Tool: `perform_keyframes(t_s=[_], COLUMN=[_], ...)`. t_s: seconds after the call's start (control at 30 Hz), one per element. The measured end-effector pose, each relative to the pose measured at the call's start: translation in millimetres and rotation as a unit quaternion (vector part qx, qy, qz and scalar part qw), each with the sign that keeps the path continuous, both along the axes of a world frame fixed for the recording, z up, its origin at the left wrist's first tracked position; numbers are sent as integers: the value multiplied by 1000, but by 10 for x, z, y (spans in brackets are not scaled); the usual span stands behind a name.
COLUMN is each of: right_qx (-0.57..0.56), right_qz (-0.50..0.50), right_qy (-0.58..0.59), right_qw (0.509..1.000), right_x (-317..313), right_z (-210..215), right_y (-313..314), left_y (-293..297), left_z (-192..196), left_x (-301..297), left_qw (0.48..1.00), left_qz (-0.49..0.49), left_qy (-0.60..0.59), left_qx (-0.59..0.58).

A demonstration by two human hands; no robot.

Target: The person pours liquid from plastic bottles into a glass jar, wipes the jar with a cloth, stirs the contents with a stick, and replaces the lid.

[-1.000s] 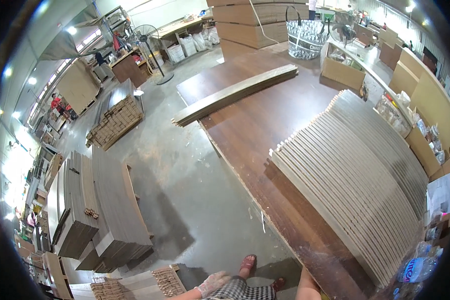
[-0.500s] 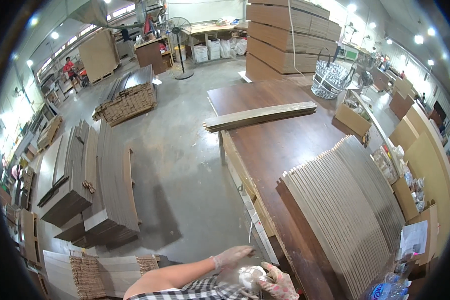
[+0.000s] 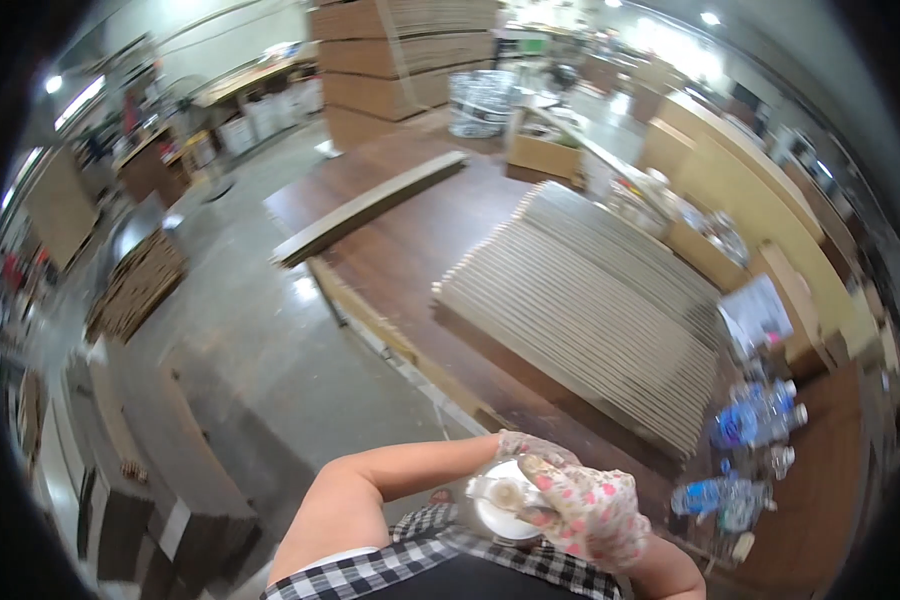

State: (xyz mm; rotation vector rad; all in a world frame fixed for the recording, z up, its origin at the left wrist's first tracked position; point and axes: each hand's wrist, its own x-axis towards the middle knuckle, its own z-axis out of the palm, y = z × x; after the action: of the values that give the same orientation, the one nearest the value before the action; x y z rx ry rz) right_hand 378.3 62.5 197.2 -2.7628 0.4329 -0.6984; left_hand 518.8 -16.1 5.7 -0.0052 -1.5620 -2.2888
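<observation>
Close in front of my body, my right hand (image 3: 595, 510), in a white glove with pink dots, is closed on a white round object (image 3: 505, 498). That object has a beige middle and is too blurred to name exactly. My left hand (image 3: 538, 448), also gloved, lies just beyond it, against the right hand, with its fingers mostly hidden. To the right of both hands, a stack of long ribbed grey-brown boards (image 3: 590, 320) lies on the dark brown table (image 3: 390, 265).
A narrow bundle of strips (image 3: 370, 208) crosses the table's far left. Plastic bottles (image 3: 755, 415), a paper sheet (image 3: 755, 315) and cardboard boxes (image 3: 705, 245) line the right side. Tall board stacks (image 3: 400, 60) stand behind. More boards (image 3: 160, 470) lie on the floor at left.
My view has turned right. My left hand, apart with its fingers stretched out before, has come against my right hand. The white object stays in the right hand and shows more fully.
</observation>
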Motion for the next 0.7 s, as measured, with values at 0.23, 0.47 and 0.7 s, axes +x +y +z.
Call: perform_keyframes(t_s=[0.23,0.47,0.7], right_qx=[-74,-106,-101], right_qz=[-7,-13,31], right_qy=[-100,-121,-178], right_qw=[992,987,978], right_x=[-638,-1007,-1419], right_z=[-91,-117,-340], right_y=[-33,-89,-276], left_y=[-232,-270,-255], left_z=[-269,-221,-241], left_x=[-668,-1074,-1395], left_qw=[980,979,977], left_qz=[-34,-98,-121], left_qy=[-104,-129,-149], left_qx=[-165,-126,-93])
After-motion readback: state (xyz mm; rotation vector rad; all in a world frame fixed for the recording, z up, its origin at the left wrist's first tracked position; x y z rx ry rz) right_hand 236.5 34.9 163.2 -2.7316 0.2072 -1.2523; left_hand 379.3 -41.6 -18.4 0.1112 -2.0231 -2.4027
